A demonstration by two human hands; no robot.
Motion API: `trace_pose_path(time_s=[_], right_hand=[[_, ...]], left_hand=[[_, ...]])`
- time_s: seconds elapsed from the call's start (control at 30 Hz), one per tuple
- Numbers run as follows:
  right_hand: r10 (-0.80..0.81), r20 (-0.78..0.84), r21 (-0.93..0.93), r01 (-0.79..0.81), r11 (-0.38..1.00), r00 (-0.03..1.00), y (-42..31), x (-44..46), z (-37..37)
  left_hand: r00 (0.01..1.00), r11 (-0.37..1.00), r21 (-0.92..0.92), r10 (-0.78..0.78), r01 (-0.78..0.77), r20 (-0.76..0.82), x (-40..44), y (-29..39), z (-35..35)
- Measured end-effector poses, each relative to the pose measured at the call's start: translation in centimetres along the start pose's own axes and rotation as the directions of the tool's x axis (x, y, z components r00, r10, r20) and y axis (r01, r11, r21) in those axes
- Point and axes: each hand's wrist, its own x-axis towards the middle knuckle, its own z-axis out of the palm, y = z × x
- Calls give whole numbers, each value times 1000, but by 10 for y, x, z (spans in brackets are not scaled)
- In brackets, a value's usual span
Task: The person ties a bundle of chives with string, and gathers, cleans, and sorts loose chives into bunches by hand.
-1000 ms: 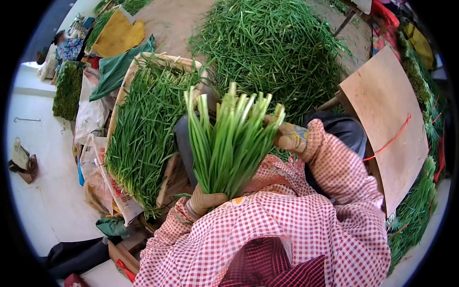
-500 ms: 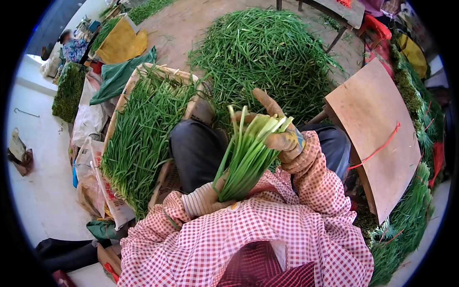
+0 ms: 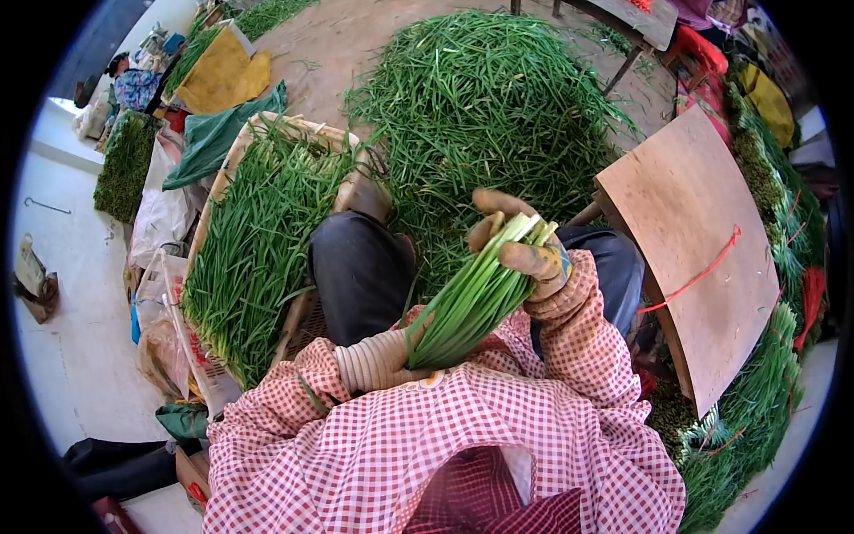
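Observation:
A bundle of long green stalks (image 3: pixel 476 298) with pale cut ends slants up to the right in front of my chest. My left hand (image 3: pixel 382 359), in a worn glove with a striped cuff, is closed round its leafy lower end; the fingers are partly hidden. Around the pale upper ends curls my right hand (image 3: pixel 529 249), in a stained glove, thumb on the near side and fingers behind. A big heap of loose green stalks (image 3: pixel 498 107) lies on the floor ahead. To the left, a crate (image 3: pixel 233 165) is full of the same stalks.
At the right stands a tilted brown board (image 3: pixel 698 249) with a red string (image 3: pixel 703 276) on it. Tied green bunches (image 3: pixel 747 427) lie beyond it. A low table (image 3: pixel 640 25) is at the upper right. Another person (image 3: pixel 136 87) is at the far upper left.
The bundle has tipped from upright to slanting right and become narrower. My right hand has moved from its side to round the pale ends. The view has shifted slightly.

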Motion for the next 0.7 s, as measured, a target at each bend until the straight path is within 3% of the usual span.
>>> trace_pose_path(time_s=[0.17,0.23,0.27,0.3,0.37,0.43,0.5,0.53,0.57,0.6,0.63,0.7], right_hand=[[-208,80,111,199,974,975,15,-5,-2],[-298,64,247,274,929,952,12,-6,6],[-312,158,288,258,922,937,5,-4,5],[-335,145,313,278,908,931,-4,-5,7],[-447,68,13,447,894,892,-50,-3,27],[-581,7,-152,575,804,814,-92,5,38],[-730,-31,-156,718,678,683,-124,12,34],[-747,-8,-372,691,619,665,-146,22,2],[-602,-157,-654,375,657,783,-160,38,-53],[-639,-252,-803,212,557,727,-148,53,-63],[-703,-305,-902,42,430,642,-138,73,-62],[-746,99,-730,558,395,658,-124,114,-53]], left_hand=[[998,985,-170,26,-16,58,12,11,-9],[985,914,-387,-61,120,163,17,19,-17],[991,966,-246,-52,80,121,23,15,-24],[997,909,-413,66,-49,27,31,17,-28],[996,986,-162,16,-30,-85,39,32,-65],[909,954,298,141,-20,-392,42,57,-101],[839,639,722,216,265,-500,30,75,-130],[793,414,787,210,457,-571,22,77,-138],[739,166,768,207,619,-641,12,74,-139],[729,120,782,300,612,-616,4,69,-140],[720,124,777,311,617,-621,1,72,-137],[892,552,798,199,240,-406,0,81,-119]])
